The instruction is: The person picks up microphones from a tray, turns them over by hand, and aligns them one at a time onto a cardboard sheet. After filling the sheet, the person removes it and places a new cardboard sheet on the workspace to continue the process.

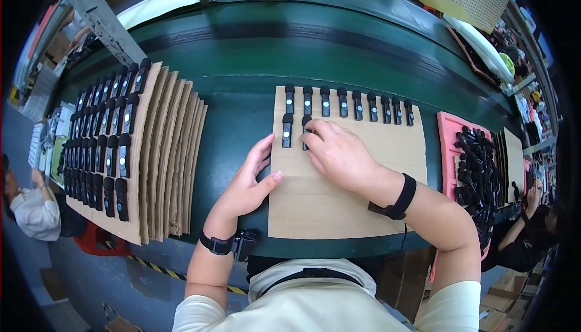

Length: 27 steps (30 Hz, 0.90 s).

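Observation:
A flat cardboard sheet (351, 205) lies before me on the green table. Along its far edge runs a row of several small black microphones (325, 103) with foam tops and a pale round dot. One more black microphone (287, 133) begins a second row at the left. Beside it, my right hand (339, 153) has its fingers closed on another microphone (307, 119) resting on the sheet; the fingers cover part of it. At the sheet's left edge my left hand (251, 177) is open, fingers apart, holding nothing.
A tall stack of cardboard sheets (163, 162) stands at the left, its top sheet covered with rows of microphones. To the right, a pink tray (448, 132) holds a heap of black microphones. Other people sit at both far sides. A metal post (103, 14) rises at the back left.

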{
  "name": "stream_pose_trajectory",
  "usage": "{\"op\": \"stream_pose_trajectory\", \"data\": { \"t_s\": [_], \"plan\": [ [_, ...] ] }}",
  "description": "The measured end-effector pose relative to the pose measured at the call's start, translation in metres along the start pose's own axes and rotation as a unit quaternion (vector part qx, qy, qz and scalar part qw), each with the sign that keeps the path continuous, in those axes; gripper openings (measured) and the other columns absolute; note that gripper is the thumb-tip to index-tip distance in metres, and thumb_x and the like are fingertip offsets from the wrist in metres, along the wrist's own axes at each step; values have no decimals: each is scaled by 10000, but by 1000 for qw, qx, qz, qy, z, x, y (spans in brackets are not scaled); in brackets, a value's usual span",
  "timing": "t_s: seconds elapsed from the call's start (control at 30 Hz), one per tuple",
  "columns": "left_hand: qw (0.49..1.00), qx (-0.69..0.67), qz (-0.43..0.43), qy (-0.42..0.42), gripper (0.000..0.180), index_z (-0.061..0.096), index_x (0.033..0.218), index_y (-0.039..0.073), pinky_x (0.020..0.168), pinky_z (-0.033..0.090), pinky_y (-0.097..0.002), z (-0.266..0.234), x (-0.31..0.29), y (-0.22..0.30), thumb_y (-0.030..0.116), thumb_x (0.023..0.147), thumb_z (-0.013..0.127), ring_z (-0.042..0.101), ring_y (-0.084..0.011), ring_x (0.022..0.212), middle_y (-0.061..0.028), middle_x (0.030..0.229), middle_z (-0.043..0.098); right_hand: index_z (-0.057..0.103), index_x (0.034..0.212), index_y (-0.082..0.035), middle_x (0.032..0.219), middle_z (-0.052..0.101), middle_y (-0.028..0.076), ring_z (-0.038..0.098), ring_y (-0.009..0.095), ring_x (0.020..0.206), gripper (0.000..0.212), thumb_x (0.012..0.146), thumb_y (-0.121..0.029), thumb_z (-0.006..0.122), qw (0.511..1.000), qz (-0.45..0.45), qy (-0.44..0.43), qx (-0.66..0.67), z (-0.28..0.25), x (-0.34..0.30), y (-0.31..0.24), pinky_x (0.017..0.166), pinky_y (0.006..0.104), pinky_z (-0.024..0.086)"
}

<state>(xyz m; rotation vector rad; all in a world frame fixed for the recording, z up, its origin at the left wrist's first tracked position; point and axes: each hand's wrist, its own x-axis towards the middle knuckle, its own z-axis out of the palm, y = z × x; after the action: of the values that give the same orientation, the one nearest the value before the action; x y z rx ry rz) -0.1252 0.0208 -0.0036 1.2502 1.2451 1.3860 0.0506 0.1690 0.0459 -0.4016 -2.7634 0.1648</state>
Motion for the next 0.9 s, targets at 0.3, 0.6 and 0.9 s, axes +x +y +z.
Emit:
{"op": "stream_pose_trajectory", "data": {
  "t_s": [0.3, 0.6, 0.9],
  "plan": [
    [1000, -5, 5, -1, 672, 221, 1496, -6, 1144, 270, -425, 10, 18, -13, 140, 940, 568, 315, -290, 1406, -192, 1523, 299, 589, 1008, -9, 1170, 572, 171, 613, 289, 1014, 288, 750, -131, 622, 1000, -5, 25, -15, -9, -17, 15, 831, 384, 529],
    [966, 159, 119, 166, 530, 406, 1391, -6, 1105, 320, -458, 39, 17, 19, 211, 938, 572, 423, -340, 1336, -225, 1431, 425, 631, 1004, -54, 1172, 592, 139, 610, 300, 1024, 247, 763, -105, 641, 989, 97, 101, 51, -77, -137, 20, 834, 376, 515],
    [941, 229, 194, 156, 317, 497, 1263, -39, 1084, 391, -432, 79, -9, 35, 116, 997, 422, 510, -339, 1257, -237, 1376, 483, 642, 924, -38, 1006, 642, 125, 617, 318, 961, 192, 738, -40, 688, 900, 394, 139, -122, -118, -338, 65, 824, 407, 510]
  ]
}}
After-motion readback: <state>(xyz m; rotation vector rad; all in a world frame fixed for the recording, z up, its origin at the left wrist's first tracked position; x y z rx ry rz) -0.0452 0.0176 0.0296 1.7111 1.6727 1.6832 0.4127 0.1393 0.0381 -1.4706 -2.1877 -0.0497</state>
